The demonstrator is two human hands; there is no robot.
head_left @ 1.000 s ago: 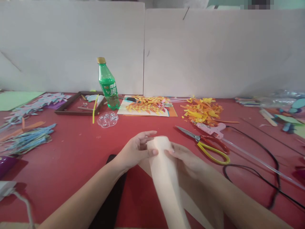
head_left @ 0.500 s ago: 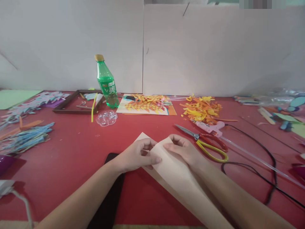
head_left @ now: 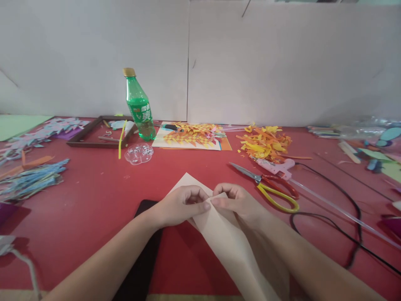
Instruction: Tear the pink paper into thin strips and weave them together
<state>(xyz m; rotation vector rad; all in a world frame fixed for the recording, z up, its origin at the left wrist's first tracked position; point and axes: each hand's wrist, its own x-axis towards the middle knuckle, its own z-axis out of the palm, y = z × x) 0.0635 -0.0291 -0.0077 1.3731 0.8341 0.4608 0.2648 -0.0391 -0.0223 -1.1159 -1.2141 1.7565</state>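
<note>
A sheet of pale peach paper (head_left: 225, 238) lies folded on the red table (head_left: 100, 200) just in front of me. My left hand (head_left: 180, 205) pinches its upper edge from the left, fingers curled. My right hand (head_left: 238, 202) pinches the same edge from the right, thumb tip meeting the left thumb. A corner of the paper pokes out beyond both hands, flat on the table. Both forearms reach in from below.
Scissors with yellow and red handles (head_left: 272, 190) and a pink glue gun (head_left: 277, 167) with a black cord lie right of my hands. A green bottle (head_left: 138, 106), wooden frame (head_left: 97, 133), orange-yellow paper scraps (head_left: 266, 142) and blue strips (head_left: 31, 177) sit further off. A black phone (head_left: 140, 251) lies under my left forearm.
The paper was held up as a curved roll; it has come down flat on the table and both hands have closed in together, pinching its top fold.
</note>
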